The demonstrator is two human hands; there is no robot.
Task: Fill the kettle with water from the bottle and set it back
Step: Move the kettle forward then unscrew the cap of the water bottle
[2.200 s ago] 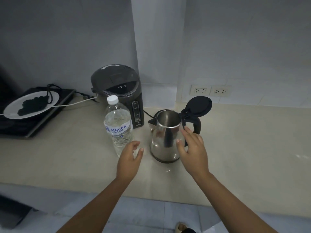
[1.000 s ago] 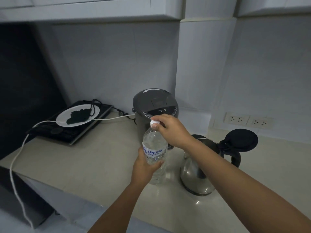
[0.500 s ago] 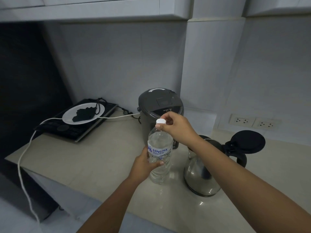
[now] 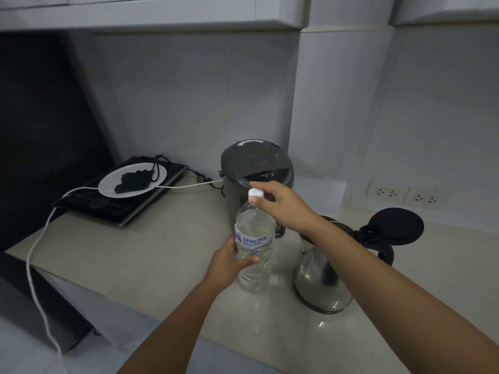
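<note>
A clear water bottle (image 4: 253,233) with a blue and white label stands upright on the beige counter (image 4: 151,255). My left hand (image 4: 229,261) grips its lower body. My right hand (image 4: 283,203) pinches the white cap (image 4: 255,193) on top of the bottle. Right of the bottle stands a steel kettle (image 4: 321,282) with its black lid (image 4: 395,225) flipped open. My right forearm crosses over the kettle's mouth and hides it.
A dark grey electric water dispenser (image 4: 253,168) stands right behind the bottle. At the back left lies an induction hob (image 4: 113,206) with a white plate (image 4: 132,178) and a white cable (image 4: 40,252) running off the counter's left edge. Wall sockets (image 4: 405,194) sit at the right.
My left hand took hold of the bottle and my right hand moved from the kettle to the cap. My view has shifted slightly; both hands keep their grip.
</note>
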